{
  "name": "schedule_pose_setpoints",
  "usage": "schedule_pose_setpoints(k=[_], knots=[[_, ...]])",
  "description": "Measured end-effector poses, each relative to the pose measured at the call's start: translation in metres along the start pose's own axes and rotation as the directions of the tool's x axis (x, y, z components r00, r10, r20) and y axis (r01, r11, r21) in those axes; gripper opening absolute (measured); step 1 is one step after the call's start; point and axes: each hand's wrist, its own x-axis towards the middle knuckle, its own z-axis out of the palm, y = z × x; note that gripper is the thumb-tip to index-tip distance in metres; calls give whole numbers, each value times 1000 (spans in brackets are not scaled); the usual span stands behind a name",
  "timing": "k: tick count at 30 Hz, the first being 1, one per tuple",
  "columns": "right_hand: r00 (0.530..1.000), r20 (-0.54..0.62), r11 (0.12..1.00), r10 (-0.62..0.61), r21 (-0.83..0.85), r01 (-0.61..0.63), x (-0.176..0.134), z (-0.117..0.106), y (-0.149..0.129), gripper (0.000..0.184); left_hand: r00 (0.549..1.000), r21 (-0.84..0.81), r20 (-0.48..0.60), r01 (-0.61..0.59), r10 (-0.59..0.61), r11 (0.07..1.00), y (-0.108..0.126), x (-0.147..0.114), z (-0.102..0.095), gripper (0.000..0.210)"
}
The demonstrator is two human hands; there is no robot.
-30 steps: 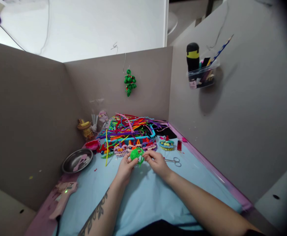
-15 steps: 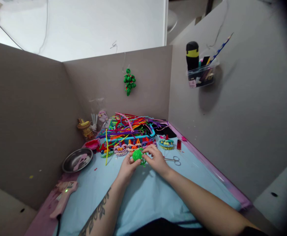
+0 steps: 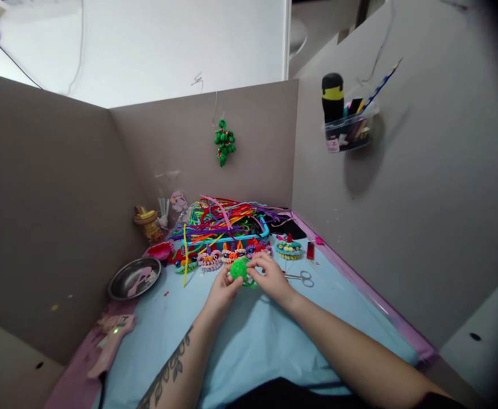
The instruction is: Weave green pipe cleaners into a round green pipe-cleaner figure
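A bright green fuzzy coil of pipe cleaner is raised over the blue-covered table. My left hand grips it from the left, thumb along its lower edge. On its other side my right hand is closed, fingertips pinching the coil's right edge, where loose green strands loop out below. The exact grip of the right fingertips is too small to make out. Just beyond the hands stands a row of colourful pipe-cleaner figures. Scissors lie right of my right hand.
A blue-rimmed tray heaped with pipe cleaners stands at the back. On the left are a metal bowl and a pink glue gun with a green light. A teal and yellow figure stands right. Grey partitions enclose the table.
The loose green strands below the coil have shifted and now curl more to the right. Both hands stay nearly in place, still holding the coil.
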Motion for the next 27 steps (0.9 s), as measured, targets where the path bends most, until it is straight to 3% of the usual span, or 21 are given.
schedule_pose_setpoints(k=[15, 20, 25, 27], knots=[[993, 114, 1000, 1, -1, -1, 2, -1, 4, 11, 998, -29, 11, 68, -67, 997, 0, 0, 0, 54], [999, 46, 997, -17, 71, 14, 5, -8, 3, 16, 996, -70, -73, 43, -48, 997, 4, 0, -4, 52], [974, 209, 995, -88, 66, 76, 1, -8, -5, 10, 992, -150, -118, 27, -45, 988, 7, 1, -5, 53], [970, 215, 992, -117, 70, 104, -1, -7, -9, 10, 991, -135, -130, 21, -39, 991, 6, 2, -6, 53]])
